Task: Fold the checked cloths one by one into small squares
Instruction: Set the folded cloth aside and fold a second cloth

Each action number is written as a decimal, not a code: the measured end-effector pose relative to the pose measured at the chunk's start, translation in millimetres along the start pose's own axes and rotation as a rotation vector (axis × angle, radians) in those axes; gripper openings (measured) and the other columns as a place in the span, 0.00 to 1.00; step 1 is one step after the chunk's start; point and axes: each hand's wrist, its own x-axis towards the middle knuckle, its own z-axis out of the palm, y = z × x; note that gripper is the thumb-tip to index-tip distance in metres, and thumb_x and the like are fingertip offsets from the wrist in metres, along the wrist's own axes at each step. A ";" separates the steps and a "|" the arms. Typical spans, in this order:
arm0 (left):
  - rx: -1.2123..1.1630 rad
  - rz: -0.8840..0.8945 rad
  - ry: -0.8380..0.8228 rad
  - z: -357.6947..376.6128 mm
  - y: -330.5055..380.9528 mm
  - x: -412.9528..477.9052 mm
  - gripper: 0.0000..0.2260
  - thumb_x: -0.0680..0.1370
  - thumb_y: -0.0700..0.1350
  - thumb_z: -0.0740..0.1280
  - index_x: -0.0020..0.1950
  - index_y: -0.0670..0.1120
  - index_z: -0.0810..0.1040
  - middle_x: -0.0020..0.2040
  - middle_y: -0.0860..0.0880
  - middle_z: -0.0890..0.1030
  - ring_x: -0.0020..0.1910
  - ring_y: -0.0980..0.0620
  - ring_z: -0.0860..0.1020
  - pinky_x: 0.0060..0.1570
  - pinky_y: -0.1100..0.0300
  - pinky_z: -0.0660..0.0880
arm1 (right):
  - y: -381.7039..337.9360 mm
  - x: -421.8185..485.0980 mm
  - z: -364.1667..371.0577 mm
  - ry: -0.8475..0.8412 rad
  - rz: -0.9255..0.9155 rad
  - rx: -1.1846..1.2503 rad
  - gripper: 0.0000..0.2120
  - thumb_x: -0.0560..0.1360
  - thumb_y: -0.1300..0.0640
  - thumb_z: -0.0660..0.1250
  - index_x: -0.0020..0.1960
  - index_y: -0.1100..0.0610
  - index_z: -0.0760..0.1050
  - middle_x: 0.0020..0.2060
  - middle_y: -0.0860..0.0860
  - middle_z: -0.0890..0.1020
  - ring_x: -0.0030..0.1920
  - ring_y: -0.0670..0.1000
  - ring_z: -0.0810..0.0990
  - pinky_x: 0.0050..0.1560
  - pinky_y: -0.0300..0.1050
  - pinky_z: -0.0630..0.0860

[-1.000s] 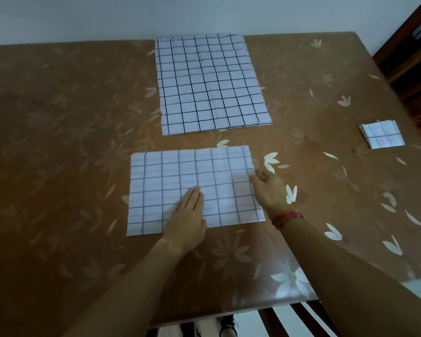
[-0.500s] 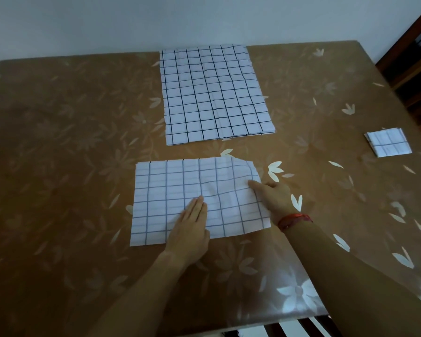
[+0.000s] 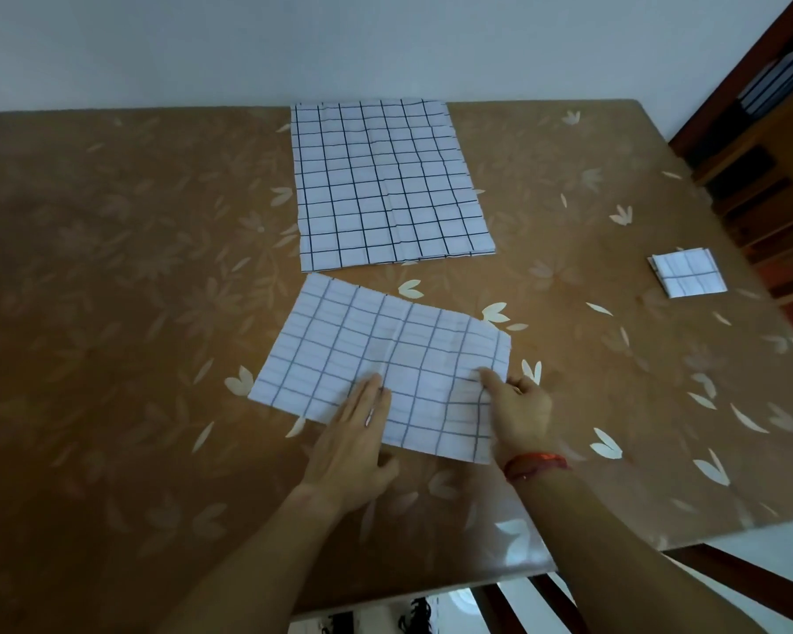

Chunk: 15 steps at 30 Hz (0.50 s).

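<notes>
A white checked cloth (image 3: 376, 354), folded into a rectangle, lies skewed on the table in front of me. My left hand (image 3: 353, 446) rests flat on its near edge, fingers together and pressing down. My right hand (image 3: 518, 409) pinches the cloth's near right side, thumb on top and fingers under the fabric. A larger checked cloth (image 3: 385, 180) lies spread flat at the far middle of the table. A small folded checked square (image 3: 687, 279) sits at the right edge.
The table (image 3: 111, 290) has a brown glossy cover with pale leaf prints. Dark wooden furniture (image 3: 760, 144) stands past the right edge. Chair parts (image 3: 545, 606) show below the near edge, and a white wall runs behind.
The near cloth has turned clockwise, its left end now farther away. My right hand slid down its right side and took hold of the near right part. The camera view shifted.
</notes>
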 end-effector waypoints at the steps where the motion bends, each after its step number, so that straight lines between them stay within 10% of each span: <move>1: 0.009 -0.012 -0.010 1.5 1.6 -2.6 0.38 0.76 0.56 0.62 0.79 0.44 0.46 0.79 0.47 0.41 0.76 0.53 0.36 0.75 0.55 0.42 | 3.9 -4.3 -0.9 -0.009 0.018 0.024 0.10 0.59 0.44 0.75 0.31 0.49 0.78 0.33 0.48 0.83 0.40 0.53 0.83 0.46 0.55 0.81; 6: 0.048 -0.102 -0.026 8.7 5.1 -19.3 0.39 0.76 0.57 0.62 0.78 0.42 0.45 0.79 0.44 0.44 0.77 0.48 0.41 0.76 0.52 0.44 | 19.7 -32.1 -1.2 -0.188 0.215 0.172 0.12 0.61 0.55 0.75 0.40 0.61 0.78 0.38 0.56 0.81 0.40 0.57 0.81 0.40 0.54 0.82; 11: 0.015 -0.188 0.061 12.2 2.2 -35.9 0.32 0.77 0.37 0.59 0.78 0.41 0.46 0.79 0.42 0.46 0.77 0.46 0.43 0.74 0.55 0.44 | 30.0 -63.0 -4.8 -0.390 0.223 0.246 0.12 0.69 0.62 0.70 0.51 0.63 0.76 0.45 0.58 0.81 0.45 0.56 0.82 0.37 0.45 0.78; 15: -0.001 -0.167 0.049 14.5 -3.7 -48.3 0.33 0.76 0.34 0.60 0.78 0.42 0.49 0.78 0.43 0.50 0.77 0.46 0.47 0.74 0.56 0.52 | 32.8 -71.7 -16.1 -0.615 0.059 0.216 0.07 0.65 0.67 0.66 0.41 0.58 0.76 0.35 0.54 0.79 0.36 0.53 0.81 0.36 0.47 0.76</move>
